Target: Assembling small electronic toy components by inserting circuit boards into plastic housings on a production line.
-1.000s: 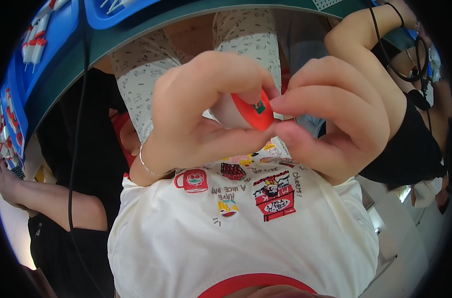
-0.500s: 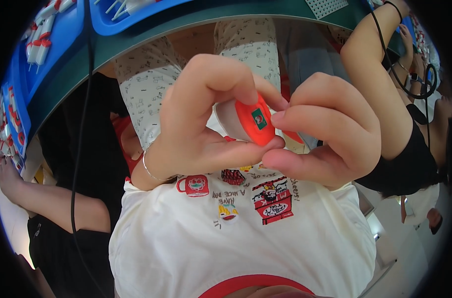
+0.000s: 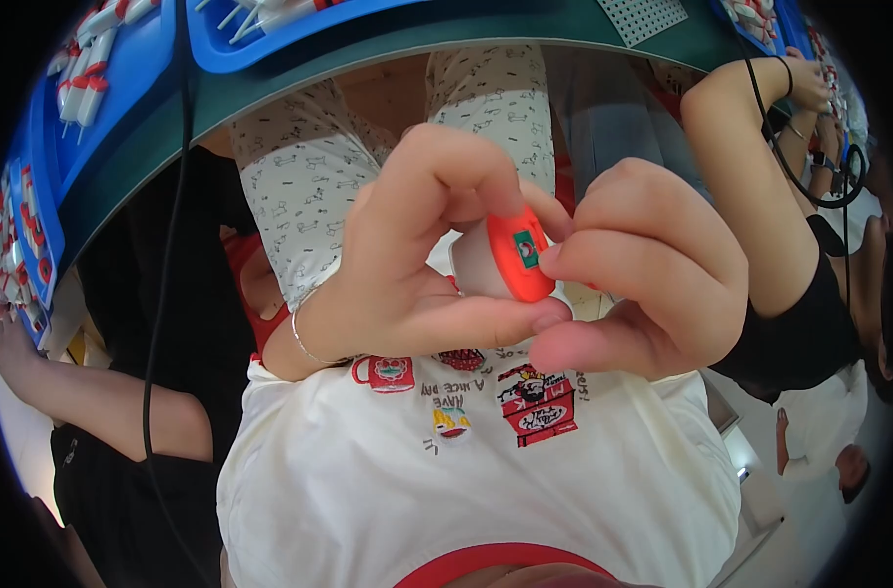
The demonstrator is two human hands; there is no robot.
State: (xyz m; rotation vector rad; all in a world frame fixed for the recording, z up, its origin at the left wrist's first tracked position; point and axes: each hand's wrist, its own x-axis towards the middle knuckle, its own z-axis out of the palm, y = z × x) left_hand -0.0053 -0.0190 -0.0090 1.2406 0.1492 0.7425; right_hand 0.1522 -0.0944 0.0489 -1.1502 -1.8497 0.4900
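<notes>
Head view: and the green patch [image 3: 526, 250] has come clear of the left hand [image 3: 383, 269], its grip pinching the orange-and-white piece [image 3: 507, 269] beyond the shirt [image 3: 446, 510]; seemingly better exposed to the right hand [image 3: 662, 269], whose hold I can't tell.

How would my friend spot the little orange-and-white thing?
Find the white shirt. Just above it, the left hand holds a small white piece with an orange end. The green patch on that end sets it apart from the red-and-white pieces in the blue tray.
</notes>
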